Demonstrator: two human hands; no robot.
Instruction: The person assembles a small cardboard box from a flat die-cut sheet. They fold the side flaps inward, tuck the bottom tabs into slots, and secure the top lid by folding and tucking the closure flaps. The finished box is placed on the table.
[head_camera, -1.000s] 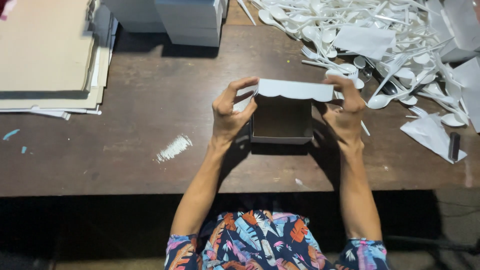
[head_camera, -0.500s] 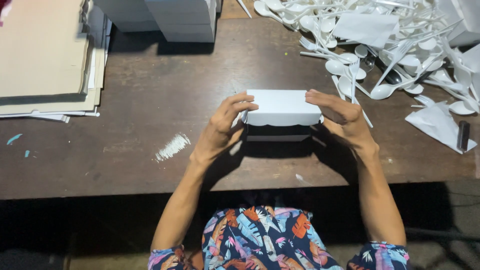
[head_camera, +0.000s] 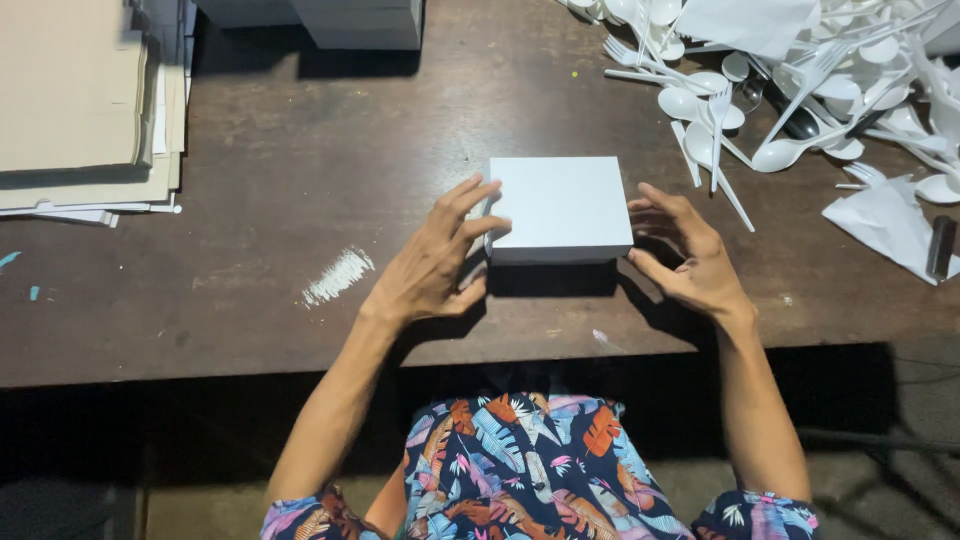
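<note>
A closed white box (head_camera: 560, 208) sits flat on the brown table (head_camera: 300, 130), near the middle of its near edge, lid up. Its long axis runs left to right, parallel with that edge, and the front wall faces the person.

The left hand (head_camera: 432, 268) presses spread fingertips against the box's left side, thumb low near the front corner. The right hand (head_camera: 685, 255) cups the right side, fingers open and curved, touching or almost touching the wall. Neither hand closes around it; the two seem to square and steady the box from both sides.

Toward the table's far right corner lies a heap of white plastic spoons and forks (head_camera: 760, 90). At the far left edge rests a stack of flat cardboard sheets (head_camera: 70, 100), and more white boxes (head_camera: 320, 15) stand along the far edge.
</note>
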